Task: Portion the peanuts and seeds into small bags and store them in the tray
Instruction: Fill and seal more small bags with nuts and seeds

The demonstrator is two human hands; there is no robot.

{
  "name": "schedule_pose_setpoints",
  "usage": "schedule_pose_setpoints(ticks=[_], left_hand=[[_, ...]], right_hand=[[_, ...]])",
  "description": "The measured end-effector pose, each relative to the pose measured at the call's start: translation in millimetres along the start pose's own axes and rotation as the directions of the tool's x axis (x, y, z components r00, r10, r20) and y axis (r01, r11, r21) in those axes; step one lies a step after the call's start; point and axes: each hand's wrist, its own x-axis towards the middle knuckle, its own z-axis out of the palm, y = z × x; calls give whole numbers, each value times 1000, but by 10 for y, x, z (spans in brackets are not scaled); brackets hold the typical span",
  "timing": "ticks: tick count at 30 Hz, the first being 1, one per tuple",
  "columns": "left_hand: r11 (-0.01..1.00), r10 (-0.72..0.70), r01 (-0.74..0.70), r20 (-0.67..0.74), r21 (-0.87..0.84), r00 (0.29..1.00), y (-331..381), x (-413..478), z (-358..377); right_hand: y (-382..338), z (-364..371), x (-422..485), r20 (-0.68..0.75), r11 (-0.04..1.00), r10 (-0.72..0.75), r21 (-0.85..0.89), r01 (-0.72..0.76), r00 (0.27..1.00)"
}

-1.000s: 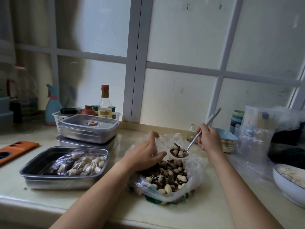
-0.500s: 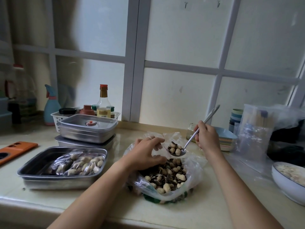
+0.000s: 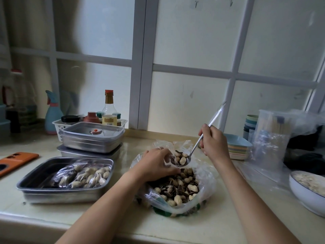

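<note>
Steel tray (image 3: 35, 180) at the left of the bench (image 3: 225, 224), already carrying filled bags (image 3: 84, 175) of nuts along its right half. Just right of it, left hand (image 3: 154, 164) with fingers curled above the big open bag (image 3: 207, 184) of peanuts and seeds (image 3: 177, 187), seemingly pinching the mouth of a small bag (image 3: 169, 158); film too faint to say more. Right at that mouth, the heaped bowl of a metal spoon (image 3: 182, 160). Long axis of the spoon slanting up and to the right, handle wrapped in the closed fingers of the right hand (image 3: 212, 143).

Judged step: tipping the spoonful leftward into the small bag. Left hand nearer the target, right hand probably needing only a short roll of the wrist. Any spill likely to land in the big bag directly below. Tray well to the left, on the left hand's side, for stowing afterwards.

Pale, glossy bench. Orange phone case (image 3: 15, 160) at the far left edge; stacked lidded steel containers (image 3: 91, 140) and a white basket (image 3: 58, 124) of bottles behind the tray; pastel plates (image 3: 237, 150), loose clear bags (image 3: 270, 141) and a white bowl (image 3: 306, 192) on the right. Frosted window panes (image 3: 193, 36) in white frames behind, dim light.
</note>
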Motion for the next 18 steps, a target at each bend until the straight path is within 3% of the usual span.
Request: schedule_pose_setpoints(ticks=[7,18], left_hand=[[983,-28,23,-23,-183,999,50,-30,-48],[877,-82,62,-21,-477,996,2,-9,-49]], right_hand=[[-87,-17,90,-25,998,29,-47,-30,999],[-552,-87,106,138,961,-101,-241,133,985]])
